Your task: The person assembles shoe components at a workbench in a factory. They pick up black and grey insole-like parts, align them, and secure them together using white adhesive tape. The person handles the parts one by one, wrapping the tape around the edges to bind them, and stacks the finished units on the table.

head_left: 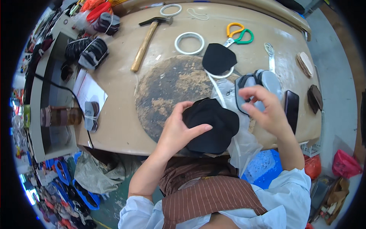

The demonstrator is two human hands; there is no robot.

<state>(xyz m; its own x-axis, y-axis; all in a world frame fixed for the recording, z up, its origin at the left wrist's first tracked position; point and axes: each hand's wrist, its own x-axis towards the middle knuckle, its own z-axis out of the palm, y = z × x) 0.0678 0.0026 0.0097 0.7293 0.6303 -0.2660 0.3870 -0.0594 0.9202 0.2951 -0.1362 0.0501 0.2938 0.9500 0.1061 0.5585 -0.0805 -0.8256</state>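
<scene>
We see the left hand (176, 131) resting on a stack of black fabric pieces (213, 126) at the near edge of the workbench (114, 126), thumb pressed across the soft, matte top piece and fingers curled along its left rim, gripping it. The right hand (265, 110) hovers just beside it, fingers loosely spread, touching a crinkled clear plastic bag (244, 143) and grey, dark-edged padded pieces (249, 82). Another black, rounded piece (218, 58) lies on a white ring (225, 74). The beige benchtop carries a worn, dark round pad (164, 89), a wooden-handled hammer (146, 40), orange-and-green scissors (238, 35) and 2 more white tape rings (189, 42). Cluttered shelves stand left.
</scene>
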